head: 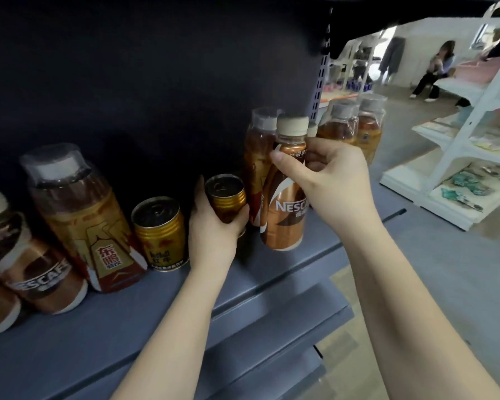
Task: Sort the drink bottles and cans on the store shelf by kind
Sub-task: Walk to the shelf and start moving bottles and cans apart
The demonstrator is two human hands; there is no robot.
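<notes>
My left hand (214, 226) grips a gold can (225, 197) standing on the grey-blue shelf (127, 319). My right hand (329, 174) holds a brown Nescafe bottle (283, 209) by its neck, just right of that can. A second gold can (160, 235) stands to the left, beside an amber energy-drink bottle (84, 220) with a clear cap cover. Two more Nescafe bottles (32, 261) stand at the far left. Behind my right hand are three amber bottles (350, 125), one (257, 157) right behind the held bottle.
The shelf's dark back panel (127, 82) closes off the rear. Lower shelf boards (272, 327) jut out below. A white display rack (459, 157) stands on the floor at right. A person sits far off at the back right (436, 70).
</notes>
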